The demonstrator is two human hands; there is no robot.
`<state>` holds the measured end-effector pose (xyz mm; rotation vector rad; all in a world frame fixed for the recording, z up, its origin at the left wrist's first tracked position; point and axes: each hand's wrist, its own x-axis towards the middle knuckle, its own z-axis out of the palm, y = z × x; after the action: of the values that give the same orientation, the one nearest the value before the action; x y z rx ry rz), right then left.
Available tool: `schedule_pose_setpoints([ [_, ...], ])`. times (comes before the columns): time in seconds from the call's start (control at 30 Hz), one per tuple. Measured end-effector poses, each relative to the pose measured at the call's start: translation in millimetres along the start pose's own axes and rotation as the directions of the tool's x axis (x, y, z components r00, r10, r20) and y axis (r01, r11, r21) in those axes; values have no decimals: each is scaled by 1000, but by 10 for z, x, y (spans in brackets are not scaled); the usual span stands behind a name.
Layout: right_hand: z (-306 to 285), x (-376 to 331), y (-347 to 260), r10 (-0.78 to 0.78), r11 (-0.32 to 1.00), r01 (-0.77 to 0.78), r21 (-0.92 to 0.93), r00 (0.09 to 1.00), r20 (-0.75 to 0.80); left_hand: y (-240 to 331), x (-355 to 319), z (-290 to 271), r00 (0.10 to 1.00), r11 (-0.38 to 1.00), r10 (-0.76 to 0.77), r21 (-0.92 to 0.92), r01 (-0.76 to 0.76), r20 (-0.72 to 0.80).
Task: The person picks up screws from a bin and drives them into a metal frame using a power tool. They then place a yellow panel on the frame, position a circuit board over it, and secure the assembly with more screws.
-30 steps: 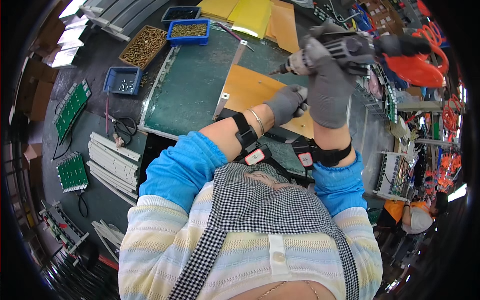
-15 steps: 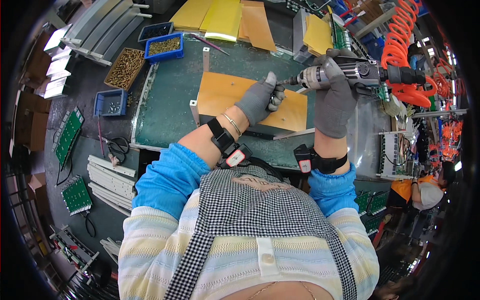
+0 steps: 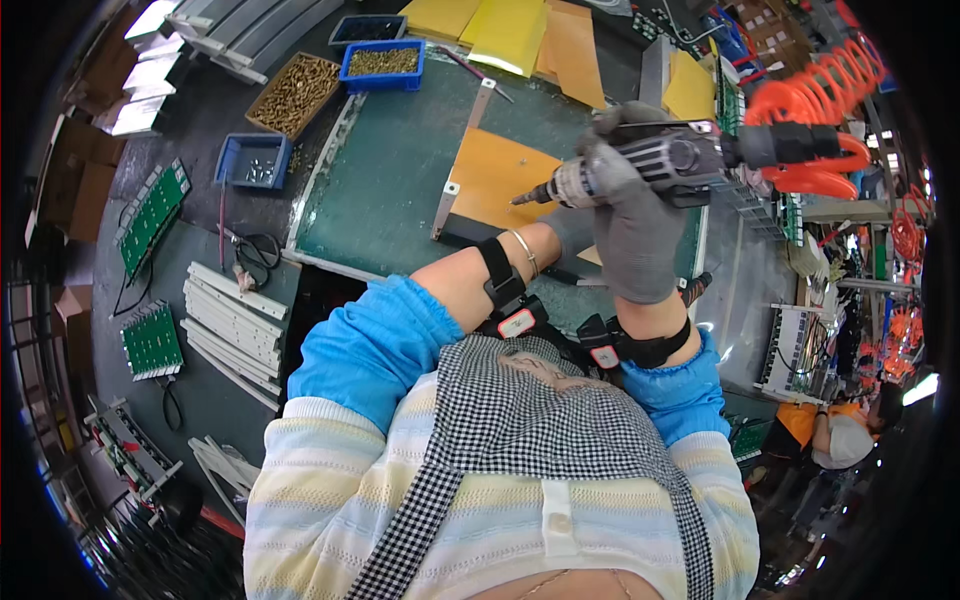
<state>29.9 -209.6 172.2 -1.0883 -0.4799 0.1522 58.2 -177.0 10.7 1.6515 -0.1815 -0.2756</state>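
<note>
Right hand (image 3: 630,215) around pneumatic screwdriver (image 3: 650,165)

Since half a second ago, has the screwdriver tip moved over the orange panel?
Yes. The screwdriver tip now sits farther left over the orange panel, nearer its left edge.

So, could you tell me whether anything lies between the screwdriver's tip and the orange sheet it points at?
Nothing visible does. The right hand holds the pneumatic screwdriver, its tip above bare orange sheet. The left hand is mostly hidden behind the right, away from the tip.
</note>
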Motion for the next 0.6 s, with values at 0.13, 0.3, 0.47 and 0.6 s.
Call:
schedule_pose_setpoints([
  [0.13, 20, -34, 197, 73, 996, -76, -45, 995, -68, -63, -149, -61, 999, 999, 33, 18, -32, -24],
  [0.3, 35, -57, 242, 85, 986, -81, -142, 996, 18, -56, -119, -86, 995, 995, 84, 57, -81, -46],
  [0.47, 50, -10, 319, 24, 932, 6, -363, 997, 80, -75, -318, -139, 989, 984, 142, 110, -137, -42],
  [0.6, 22, 0, 346, 43, 959, -20, -284, 996, 75, -55, -392, -161, 981, 971, 189, 155, -181, -44],
])
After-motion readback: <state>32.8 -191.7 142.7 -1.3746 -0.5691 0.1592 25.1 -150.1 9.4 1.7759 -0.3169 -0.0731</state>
